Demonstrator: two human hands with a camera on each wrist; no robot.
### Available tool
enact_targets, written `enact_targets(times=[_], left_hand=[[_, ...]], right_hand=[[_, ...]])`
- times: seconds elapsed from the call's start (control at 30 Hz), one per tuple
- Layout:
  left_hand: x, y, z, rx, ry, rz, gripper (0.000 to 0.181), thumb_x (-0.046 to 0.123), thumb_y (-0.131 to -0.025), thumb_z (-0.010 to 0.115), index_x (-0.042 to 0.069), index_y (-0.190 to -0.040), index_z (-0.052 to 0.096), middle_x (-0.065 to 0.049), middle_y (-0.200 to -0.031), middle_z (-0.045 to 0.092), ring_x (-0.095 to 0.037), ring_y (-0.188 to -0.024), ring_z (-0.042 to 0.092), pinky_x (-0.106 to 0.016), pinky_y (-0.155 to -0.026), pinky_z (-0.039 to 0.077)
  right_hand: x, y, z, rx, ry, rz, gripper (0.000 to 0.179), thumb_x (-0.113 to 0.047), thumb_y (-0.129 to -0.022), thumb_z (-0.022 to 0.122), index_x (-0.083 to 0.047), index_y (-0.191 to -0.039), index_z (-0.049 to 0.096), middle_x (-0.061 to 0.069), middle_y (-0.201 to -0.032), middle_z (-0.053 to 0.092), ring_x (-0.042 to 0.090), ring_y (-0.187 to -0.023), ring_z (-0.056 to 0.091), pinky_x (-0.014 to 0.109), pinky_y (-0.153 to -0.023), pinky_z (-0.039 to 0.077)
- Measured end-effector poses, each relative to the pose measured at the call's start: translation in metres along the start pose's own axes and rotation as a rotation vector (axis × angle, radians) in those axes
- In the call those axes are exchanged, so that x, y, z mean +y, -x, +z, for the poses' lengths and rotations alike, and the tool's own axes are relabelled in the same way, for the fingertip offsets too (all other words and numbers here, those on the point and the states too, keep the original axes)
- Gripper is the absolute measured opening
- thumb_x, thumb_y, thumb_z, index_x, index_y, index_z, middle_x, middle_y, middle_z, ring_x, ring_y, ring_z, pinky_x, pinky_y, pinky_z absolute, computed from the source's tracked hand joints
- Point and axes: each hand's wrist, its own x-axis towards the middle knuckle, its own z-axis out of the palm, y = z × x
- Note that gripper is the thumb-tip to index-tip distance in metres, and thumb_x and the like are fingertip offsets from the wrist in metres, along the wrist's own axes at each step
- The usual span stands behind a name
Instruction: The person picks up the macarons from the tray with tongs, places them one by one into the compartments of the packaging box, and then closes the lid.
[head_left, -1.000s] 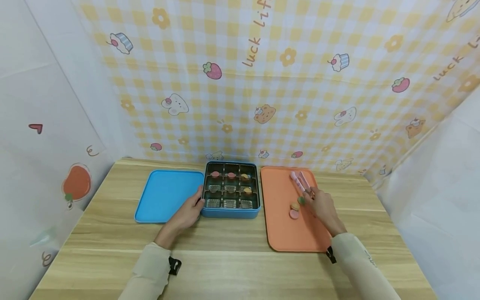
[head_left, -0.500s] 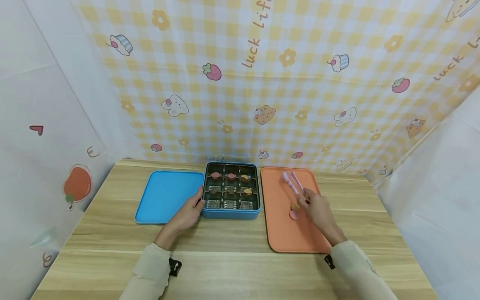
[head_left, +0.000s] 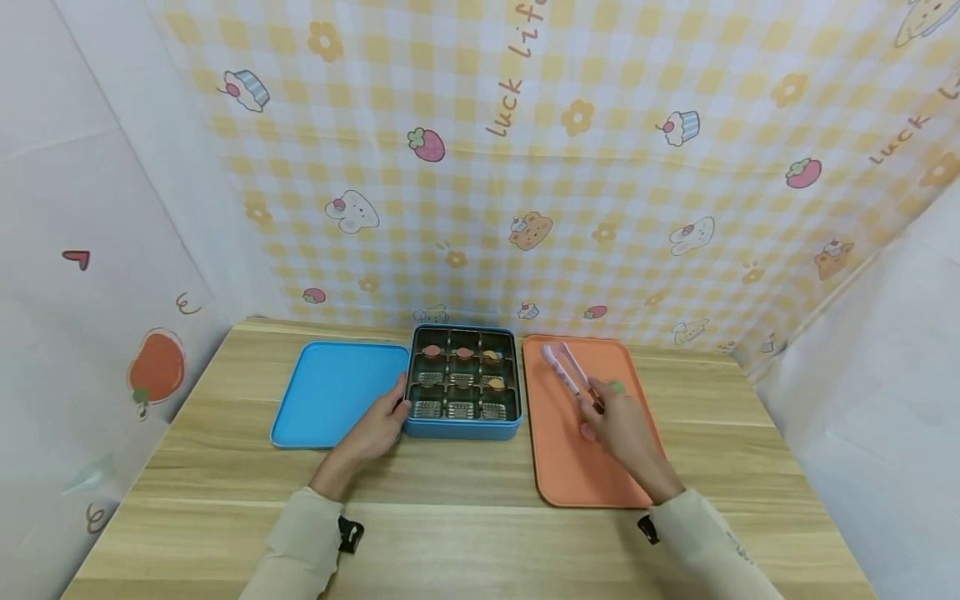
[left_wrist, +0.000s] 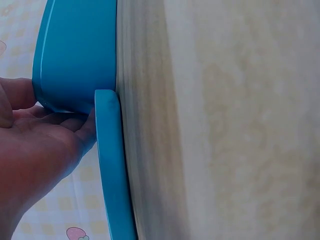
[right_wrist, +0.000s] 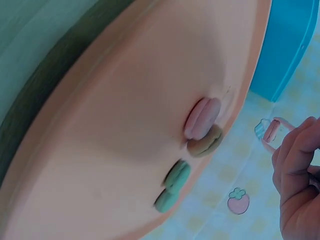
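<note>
In the head view my left hand [head_left: 381, 425] holds the left side of a blue box [head_left: 461, 429]; the left wrist view shows its thumb on the rim and fingers along the wall. A clear nine-cell insert lines the box. Two pink macarons [head_left: 464, 353] and two yellow macarons [head_left: 497, 383] sit inside. My right hand [head_left: 618, 423] grips pink tongs [head_left: 567, 369] over the orange tray [head_left: 558, 467]. In the right wrist view a small pink macaron-like piece [right_wrist: 271, 131] appears between the tongs' tips. A pink macaron [right_wrist: 202, 118], a tan macaron [right_wrist: 206, 141] and two green macarons [right_wrist: 177, 176] lie on the tray.
A flat blue lid or tray [head_left: 330, 392] lies left of the box. Both trays and the box stand on a wood-grain table [head_left: 457, 542]. A checked cloth [head_left: 480, 192] hangs close behind, with white sheets [head_left: 892, 350] at the sides.
My right hand and the tongs have moved left across the orange tray, towards the box. The green macaron has come into view behind the hand. My left hand has stayed on the box.
</note>
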Motion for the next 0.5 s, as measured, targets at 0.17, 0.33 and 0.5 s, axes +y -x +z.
enact_targets(times=[0.17,0.33,0.5], left_hand=[[0.0,0.0,0.0,-0.001,-0.002,0.006,0.058,0.005,-0.108,0.024,-0.006,-0.154,-0.009,-0.022,-0.163,-0.011,-0.036,-0.151,-0.01,-0.054,-0.122,0.003],[0.0,0.0,-0.001,-0.003,0.004,0.004,0.058,0.005,-0.109,0.024,-0.006,-0.155,-0.009,-0.022,-0.163,-0.012,-0.036,-0.151,-0.011,-0.054,-0.122,0.002],[0.0,0.0,-0.001,-0.007,0.011,0.01,0.057,0.005,-0.109,0.023,-0.006,-0.154,-0.01,-0.021,-0.163,-0.013,-0.035,-0.15,-0.012,-0.054,-0.122,0.002]], right_hand=[[-0.008,0.003,0.004,-0.01,-0.048,0.01,0.029,-0.016,-0.1,0.06,-0.003,-0.125,0.063,0.001,-0.056,0.048,0.007,-0.036,0.04,0.022,-0.031,0.033],[-0.016,0.006,0.007,-0.029,-0.115,-0.003,0.039,-0.018,-0.101,0.059,-0.002,-0.137,0.057,-0.001,-0.052,0.048,0.007,-0.034,0.042,0.025,-0.029,0.036],[-0.025,0.008,0.01,-0.034,-0.163,-0.004,0.043,-0.019,-0.101,0.059,-0.002,-0.14,0.054,-0.001,-0.052,0.049,0.007,-0.034,0.046,0.025,-0.03,0.039]])
